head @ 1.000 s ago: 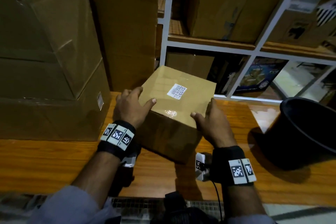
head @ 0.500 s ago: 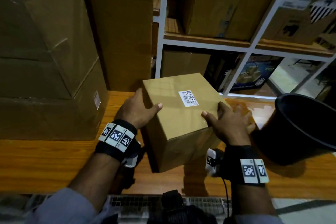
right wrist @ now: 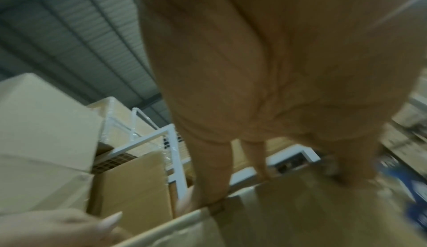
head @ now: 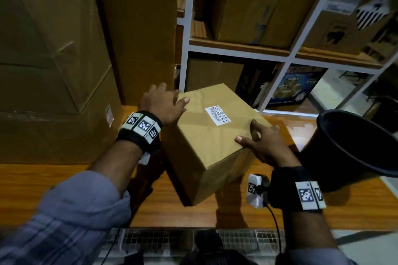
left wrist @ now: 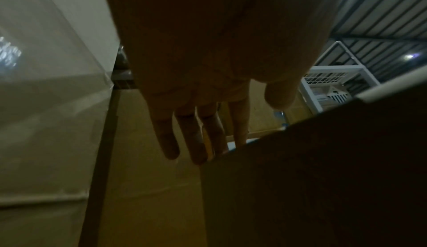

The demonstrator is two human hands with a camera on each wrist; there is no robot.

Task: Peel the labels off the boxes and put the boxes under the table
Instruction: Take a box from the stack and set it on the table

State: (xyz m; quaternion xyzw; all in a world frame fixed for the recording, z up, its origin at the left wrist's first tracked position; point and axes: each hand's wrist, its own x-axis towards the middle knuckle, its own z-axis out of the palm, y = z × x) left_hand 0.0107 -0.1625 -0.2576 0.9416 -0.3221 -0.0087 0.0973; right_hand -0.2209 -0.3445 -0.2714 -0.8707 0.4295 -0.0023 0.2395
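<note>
A brown cardboard box (head: 206,146) stands on the wooden table (head: 53,189), turned corner-on to me. A white barcode label (head: 217,114) is stuck flat on its top. My left hand (head: 163,103) lies against the box's far left corner, thumb over the top edge; in the left wrist view its fingers (left wrist: 196,141) run straight along the dark box side (left wrist: 312,187). My right hand (head: 261,142) presses on the near right top edge with thumb and fingertips. The right wrist view is blurred and shows the fingers (right wrist: 208,178) touching the box top (right wrist: 312,214).
Large stacked cartons (head: 53,71) fill the table's left side, and a flat carton (head: 140,28) leans behind them. A white shelf frame (head: 185,49) holding more boxes stands at the back. A black bucket (head: 353,148) sits close to my right hand.
The box has turned on the table, so the label now lies at a different angle. My left hand slid to the far left corner; my right hand shifted along the right edge.
</note>
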